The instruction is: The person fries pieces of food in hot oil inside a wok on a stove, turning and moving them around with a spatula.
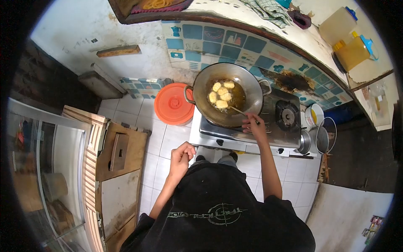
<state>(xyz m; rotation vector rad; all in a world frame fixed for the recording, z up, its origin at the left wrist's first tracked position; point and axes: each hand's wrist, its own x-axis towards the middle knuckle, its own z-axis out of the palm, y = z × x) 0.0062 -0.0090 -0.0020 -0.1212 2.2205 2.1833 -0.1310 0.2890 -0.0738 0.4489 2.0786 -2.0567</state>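
Observation:
A large two-handled wok (245, 77) sits on the left part of the gas stove (275, 130). Several pale yellow pieces of food (225, 95) lie in bubbling oil at its bottom. My right hand (255, 126) is over the wok's front right rim, closed around a thin-handled cooking utensil (238, 110). The utensil's far end reaches down beside the food, and its exact kind is hard to make out. My left hand (182, 158) is held near my body, left of the stove's front edge, fingers curled in with nothing visible in them.
An orange lidded bucket (174, 103) stands left of the stove. The right burner (288, 115) is bare. Beside it are a pot (303, 140), a white container (315, 112) and a strainer (322, 138). A shelf (210, 12) overhangs the back; a wooden cabinet (117, 176) stands left.

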